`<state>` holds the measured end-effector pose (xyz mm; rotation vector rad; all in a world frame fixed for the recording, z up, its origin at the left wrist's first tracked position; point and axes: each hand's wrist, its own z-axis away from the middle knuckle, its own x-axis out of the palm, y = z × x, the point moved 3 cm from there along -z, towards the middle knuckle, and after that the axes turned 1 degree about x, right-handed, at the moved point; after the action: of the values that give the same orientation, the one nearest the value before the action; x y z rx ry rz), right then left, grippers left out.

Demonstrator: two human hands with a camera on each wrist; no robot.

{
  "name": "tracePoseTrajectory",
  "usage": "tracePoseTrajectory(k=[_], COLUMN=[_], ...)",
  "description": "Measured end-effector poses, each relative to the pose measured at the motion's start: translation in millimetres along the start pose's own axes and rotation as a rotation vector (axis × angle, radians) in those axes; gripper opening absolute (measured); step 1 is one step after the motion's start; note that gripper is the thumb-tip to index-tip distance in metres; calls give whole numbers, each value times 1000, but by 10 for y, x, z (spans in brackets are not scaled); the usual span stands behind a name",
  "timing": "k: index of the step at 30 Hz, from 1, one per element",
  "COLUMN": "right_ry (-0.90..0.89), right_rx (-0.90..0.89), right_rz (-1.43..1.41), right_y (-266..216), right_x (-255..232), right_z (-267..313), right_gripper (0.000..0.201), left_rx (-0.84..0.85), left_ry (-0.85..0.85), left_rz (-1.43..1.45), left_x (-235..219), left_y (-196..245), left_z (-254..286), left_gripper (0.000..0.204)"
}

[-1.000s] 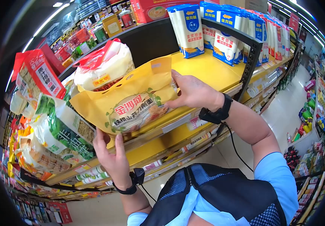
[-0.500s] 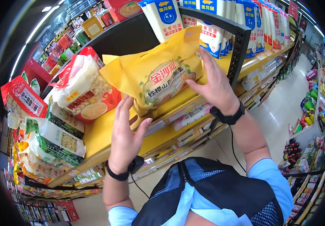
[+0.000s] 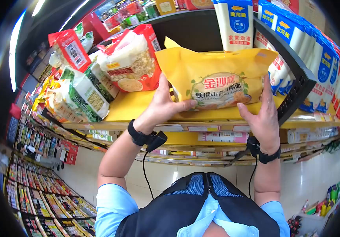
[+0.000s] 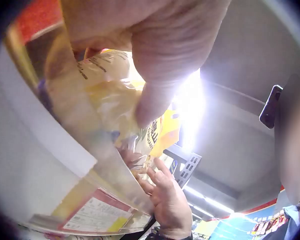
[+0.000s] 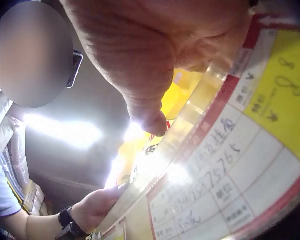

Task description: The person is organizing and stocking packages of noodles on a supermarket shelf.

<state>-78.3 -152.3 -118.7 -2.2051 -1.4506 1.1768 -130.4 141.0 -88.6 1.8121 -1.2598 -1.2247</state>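
A yellow bag of noodles with red and black lettering stands on the yellow shelf, its top flap upright. At its left end, my left hand holds it with the thumb across the lower front and the fingers round the side. My right hand is at the opposite end, its fingers fairly straight along that side and its thumb by the lower front corner. In the left wrist view, the right hand shows its spread fingers beside the bag. The bag's back is hidden.
Left of the yellow bag stands a red and white noodle bag, with green and white bags further left. Blue and white noodle packs stand behind it and beyond a black metal divider. Price tags line the shelf's front edge.
A second ago both hands gripped the yellow bag. Half a second ago they were spread around it; now the left holds its end and the right is closer in. The head view has turned.
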Motion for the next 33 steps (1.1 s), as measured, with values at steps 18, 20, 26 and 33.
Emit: tracePoseTrajectory(k=[18, 20, 26, 33], right_ry=[70, 87, 26, -61], right_rx=[-56, -76, -35, -58], right_rz=[158, 154, 251, 295], right_y=[-139, -108, -217, -294], right_x=[-246, -179, -127, -142], right_z=[418, 416, 361, 289], right_gripper=[102, 103, 96, 90], left_rx=[51, 59, 61, 1], left_ry=[-127, -115, -125, 170], left_rz=[-12, 25, 26, -63], left_x=[-92, -77, -176, -1103], left_y=[63, 82, 20, 210], left_z=[192, 217, 213, 407], left_gripper=[100, 99, 108, 82])
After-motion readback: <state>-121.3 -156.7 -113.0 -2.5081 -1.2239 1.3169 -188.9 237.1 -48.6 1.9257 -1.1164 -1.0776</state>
